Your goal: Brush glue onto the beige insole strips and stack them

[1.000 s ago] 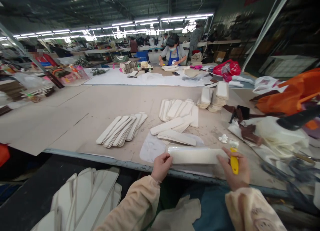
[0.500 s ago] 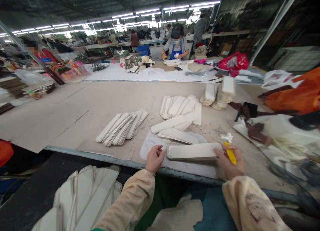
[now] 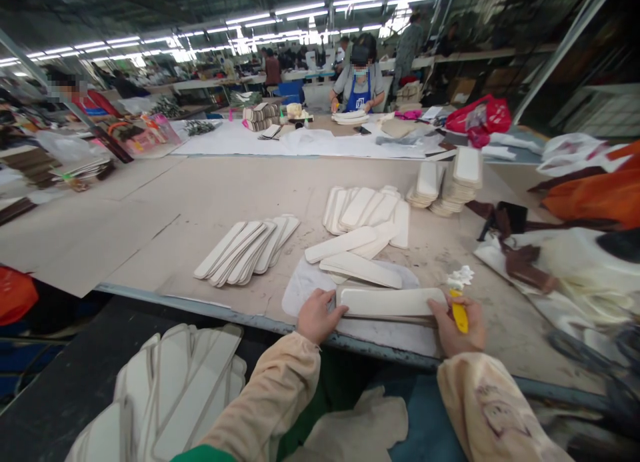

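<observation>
A long cream-white strip (image 3: 393, 302) with rounded corners lies level at the table's front edge, over a slightly larger beige piece. My left hand (image 3: 320, 315) pinches its left end, thumb on top. At the other end, my right hand (image 3: 460, 325) grips the strip between thumb and fingers. That same hand also holds a yellow-handled tool (image 3: 459, 314), whose upper end carries a ragged white clump. Beneath is a white cloth or sheet (image 3: 303, 282). Loose strips (image 3: 357, 269) lie just beyond, overlapping one another.
Fanned strips (image 3: 245, 252) lie to the left, with another heap (image 3: 363, 209) farther back. Stacks (image 3: 460, 179) stand at the back right. More strips (image 3: 185, 389) rest on a dark surface at lower left. Across the table, a co-worker (image 3: 357, 89) handles similar pieces.
My left hand has moved right and closed on the strip's left end, its thumb now on top. My right hand keeps hold of the strip and the yellow-handled tool. The view has shifted slightly.
</observation>
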Demonstrator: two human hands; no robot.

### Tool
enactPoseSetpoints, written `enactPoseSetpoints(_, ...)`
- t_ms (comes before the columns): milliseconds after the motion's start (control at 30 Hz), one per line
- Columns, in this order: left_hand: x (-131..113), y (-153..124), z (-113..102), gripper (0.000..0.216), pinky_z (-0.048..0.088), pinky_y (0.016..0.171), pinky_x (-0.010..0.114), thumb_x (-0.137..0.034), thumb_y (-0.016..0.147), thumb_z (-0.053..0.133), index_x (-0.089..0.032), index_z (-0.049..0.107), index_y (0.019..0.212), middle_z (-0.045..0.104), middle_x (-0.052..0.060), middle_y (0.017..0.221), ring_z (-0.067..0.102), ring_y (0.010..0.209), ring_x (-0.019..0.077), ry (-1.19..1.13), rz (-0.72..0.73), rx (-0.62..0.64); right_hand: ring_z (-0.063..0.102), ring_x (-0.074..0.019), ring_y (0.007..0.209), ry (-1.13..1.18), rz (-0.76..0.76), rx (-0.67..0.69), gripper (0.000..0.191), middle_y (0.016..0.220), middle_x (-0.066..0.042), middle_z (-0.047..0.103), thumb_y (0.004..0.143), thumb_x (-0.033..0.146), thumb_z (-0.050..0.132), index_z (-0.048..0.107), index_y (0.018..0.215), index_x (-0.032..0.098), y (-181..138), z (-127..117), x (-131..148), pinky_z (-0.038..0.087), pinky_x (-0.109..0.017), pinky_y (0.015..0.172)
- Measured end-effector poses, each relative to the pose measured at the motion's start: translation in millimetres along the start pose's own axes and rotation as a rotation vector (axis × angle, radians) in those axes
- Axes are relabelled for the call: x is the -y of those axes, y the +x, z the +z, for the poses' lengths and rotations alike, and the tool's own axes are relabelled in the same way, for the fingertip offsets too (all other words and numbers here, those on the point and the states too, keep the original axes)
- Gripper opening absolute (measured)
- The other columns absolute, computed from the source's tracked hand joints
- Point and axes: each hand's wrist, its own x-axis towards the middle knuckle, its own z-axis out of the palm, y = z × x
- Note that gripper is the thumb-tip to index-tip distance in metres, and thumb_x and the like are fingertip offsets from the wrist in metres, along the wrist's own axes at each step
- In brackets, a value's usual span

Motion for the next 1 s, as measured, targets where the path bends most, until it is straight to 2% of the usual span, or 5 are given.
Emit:
enactPoseSetpoints(133,-2.6,-1.5,-1.5,0.042,0.048,0.083,0.030,-0.046,0.083,0.064,-0.025,0.066,0.119,0.063,0.006,0.100,0.062,0.093,0.0215,0.004,-0.005,0.006,0.050,-0.0132,0.056,0.005,0.024,-0.006,0.052,0.068,0.004,0.056,0.056,0.053,0.082,0.058,0.089,0.022,-5.9,2.0,3.1,0.042,-0.027,0.055)
enactPoseSetpoints(467,-5.4,-1.8,-1.6,0.039,0.047,0.082,0.030,-0.044,0.083,0.064,-0.025,0.067,0.117,0.063,0.006,0.101,0.062,0.093,0.0213,0.018,-0.027,0.004,0.051,-0.0133,0.058,0.008,0.029,-0.018,0.053,0.071,0.003,0.057,0.056,0.054,0.082,0.057,0.089,0.021,-8.7,4.4,9.5,0.043,-0.027,0.059)
enactPoseSetpoints(667,-4.5,0.9,0.7,0.036,0.048,0.082,0.029,-0.043,0.083,0.064,-0.024,0.068,0.113,0.064,0.006,0.101,0.062,0.093,0.0207,0.022,-0.051,0.002,0.055,-0.0174,0.066,-0.170,-0.018,-0.018,0.053,0.078,0.000,0.060,0.060,0.060,0.077,0.060,0.090,0.021,-10.6,2.8,6.1,0.047,-0.032,0.068)
enactPoseSetpoints(800,-3.6,2.3,2.7,0.034,0.048,0.081,0.030,-0.042,0.083,0.063,-0.023,0.069,0.111,0.064,0.006,0.101,0.063,0.092,0.0211,0.020,-0.065,-0.007,0.056,-0.0206,0.072,-0.314,-0.083,0.041,0.054,0.083,-0.003,0.061,0.063,0.065,0.072,0.062,0.092,0.021,-9.8,-2.0,5.4,0.047,-0.036,0.076)
enactPoseSetpoints(1000,-7.8,4.7,0.8,0.028,0.046,0.080,0.029,-0.039,0.082,0.064,-0.023,0.070,0.105,0.064,0.005,0.098,0.063,0.090,0.0199,0.013,-0.107,-0.004,0.057,-0.0211,0.073,-0.415,-0.111,0.113,0.048,0.088,-0.004,0.062,0.072,0.064,0.065,0.061,0.095,0.022,-5.8,-8.6,8.4,0.046,-0.034,0.074)
